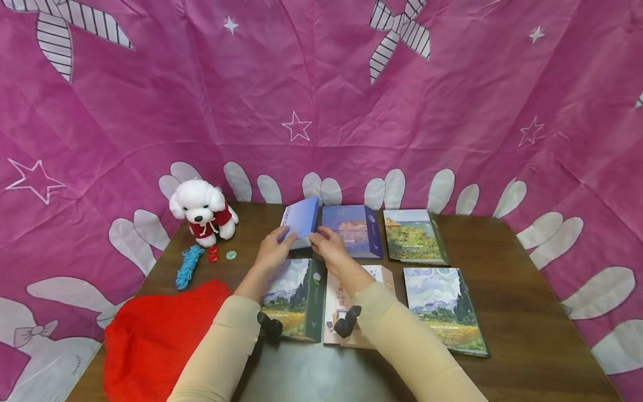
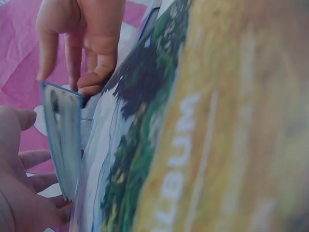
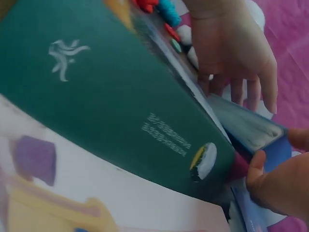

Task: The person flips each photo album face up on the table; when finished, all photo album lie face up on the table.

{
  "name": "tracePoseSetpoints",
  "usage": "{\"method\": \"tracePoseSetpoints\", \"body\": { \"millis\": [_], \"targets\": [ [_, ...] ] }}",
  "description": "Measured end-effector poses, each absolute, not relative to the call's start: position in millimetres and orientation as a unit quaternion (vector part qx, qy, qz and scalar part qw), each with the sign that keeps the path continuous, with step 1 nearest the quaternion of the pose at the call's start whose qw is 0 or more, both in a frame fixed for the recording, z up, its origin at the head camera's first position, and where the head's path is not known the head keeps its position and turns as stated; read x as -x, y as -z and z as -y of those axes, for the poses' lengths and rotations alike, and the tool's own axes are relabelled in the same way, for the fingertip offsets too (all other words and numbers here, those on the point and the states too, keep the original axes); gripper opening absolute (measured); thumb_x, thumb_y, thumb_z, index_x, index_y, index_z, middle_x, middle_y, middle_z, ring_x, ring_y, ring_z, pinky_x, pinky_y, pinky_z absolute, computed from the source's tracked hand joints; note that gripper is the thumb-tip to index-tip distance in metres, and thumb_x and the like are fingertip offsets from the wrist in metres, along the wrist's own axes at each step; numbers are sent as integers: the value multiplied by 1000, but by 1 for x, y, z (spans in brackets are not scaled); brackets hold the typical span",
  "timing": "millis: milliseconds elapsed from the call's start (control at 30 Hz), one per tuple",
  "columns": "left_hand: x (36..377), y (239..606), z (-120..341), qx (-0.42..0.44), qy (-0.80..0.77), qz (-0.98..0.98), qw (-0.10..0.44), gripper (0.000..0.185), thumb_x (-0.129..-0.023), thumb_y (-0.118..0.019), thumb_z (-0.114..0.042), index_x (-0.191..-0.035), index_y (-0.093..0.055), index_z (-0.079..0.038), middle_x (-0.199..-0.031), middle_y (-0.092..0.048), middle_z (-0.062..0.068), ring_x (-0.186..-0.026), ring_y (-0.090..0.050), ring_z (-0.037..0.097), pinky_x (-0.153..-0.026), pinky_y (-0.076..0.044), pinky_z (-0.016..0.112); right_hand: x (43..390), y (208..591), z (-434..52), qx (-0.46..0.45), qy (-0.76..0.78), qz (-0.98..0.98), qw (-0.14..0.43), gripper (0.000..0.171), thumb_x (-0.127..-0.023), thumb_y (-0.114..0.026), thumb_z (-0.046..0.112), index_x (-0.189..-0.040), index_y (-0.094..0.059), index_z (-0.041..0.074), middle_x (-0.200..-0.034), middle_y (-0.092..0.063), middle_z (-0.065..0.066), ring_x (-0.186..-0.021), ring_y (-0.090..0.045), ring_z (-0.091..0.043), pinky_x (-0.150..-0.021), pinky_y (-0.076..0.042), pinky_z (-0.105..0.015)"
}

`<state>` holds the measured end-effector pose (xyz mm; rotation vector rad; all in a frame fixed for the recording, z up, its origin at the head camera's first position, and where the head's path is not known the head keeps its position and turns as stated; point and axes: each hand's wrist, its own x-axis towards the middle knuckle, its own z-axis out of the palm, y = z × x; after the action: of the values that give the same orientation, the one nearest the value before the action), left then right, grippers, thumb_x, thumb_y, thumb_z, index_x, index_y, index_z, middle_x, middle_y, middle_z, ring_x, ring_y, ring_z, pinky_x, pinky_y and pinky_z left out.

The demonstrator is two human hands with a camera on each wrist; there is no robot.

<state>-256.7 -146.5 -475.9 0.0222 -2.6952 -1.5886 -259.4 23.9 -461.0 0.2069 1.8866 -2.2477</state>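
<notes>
A blue photo album (image 1: 300, 219) lies between the hands at the back left of the album rows, its page edges facing me. At its left side is my left hand (image 1: 274, 245); the left wrist view shows its fingers (image 2: 41, 181) fairly straight against the album's edge, with the thumb apart from it. My right hand (image 1: 329, 245) pinches the near right corner by the spine, thumb and fingertips on opposite faces in the right wrist view. Just in front lies a green-spined landscape album (image 1: 288, 296). The blue album's underside is hidden.
Right of it lie a purple-blue album (image 1: 346, 226) and a garden-picture album (image 1: 414, 237). Nearer are a pale pink album (image 1: 382, 274) and another landscape album (image 1: 444, 310). A white toy dog (image 1: 198, 204), blue yarn (image 1: 189, 268) and red cloth (image 1: 161, 340) are at left.
</notes>
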Motion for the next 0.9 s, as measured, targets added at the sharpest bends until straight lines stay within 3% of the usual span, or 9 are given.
{"method": "tracePoseSetpoints", "body": {
  "millis": [233,433,567,667,900],
  "targets": [
    [253,471,137,10,569,822,-26,67,-103,-45,-57,-153,-45,-11,-151,-49,18,-139,-44,38,-115,-34,54,262,453,-26,-65,773,-623,104,49,-100,-64,12,-144,-50,-5,-130,-59,-20,-107,-59,-23,-106,-47,-47],
    [250,464,134,5,611,791,-37,75,-105,-33,-61,-155,-39,-6,-155,-44,17,-144,-39,37,-118,-30,53,259,448,-25,-37,754,-653,61,39,-101,-62,10,-139,-58,1,-113,-64,-9,-95,-61,-15,-92,-56,-38],
    [250,463,135,15,641,768,2,63,-109,-36,-47,-154,-40,-4,-152,-47,20,-137,-47,37,-111,-41,52,257,452,-26,-3,738,-668,94,39,-104,-55,13,-141,-55,0,-127,-63,-19,-110,-65,-31,-97,-54,-42],
    [250,464,136,35,632,772,59,53,-109,-44,-37,-154,-42,-9,-149,-51,18,-132,-51,33,-109,-43,51,258,460,-27,29,709,-691,139,44,-106,-52,17,-146,-48,-1,-144,-52,-23,-130,-54,-39,-108,-46,-48],
    [249,466,147,58,581,803,115,48,-108,-48,-31,-154,-45,-17,-149,-53,14,-132,-53,32,-109,-43,50,263,473,-21,48,678,-708,193,55,-107,-51,23,-154,-36,-1,-156,-39,-23,-142,-39,-38,-116,-35,-48]
  ]
}}
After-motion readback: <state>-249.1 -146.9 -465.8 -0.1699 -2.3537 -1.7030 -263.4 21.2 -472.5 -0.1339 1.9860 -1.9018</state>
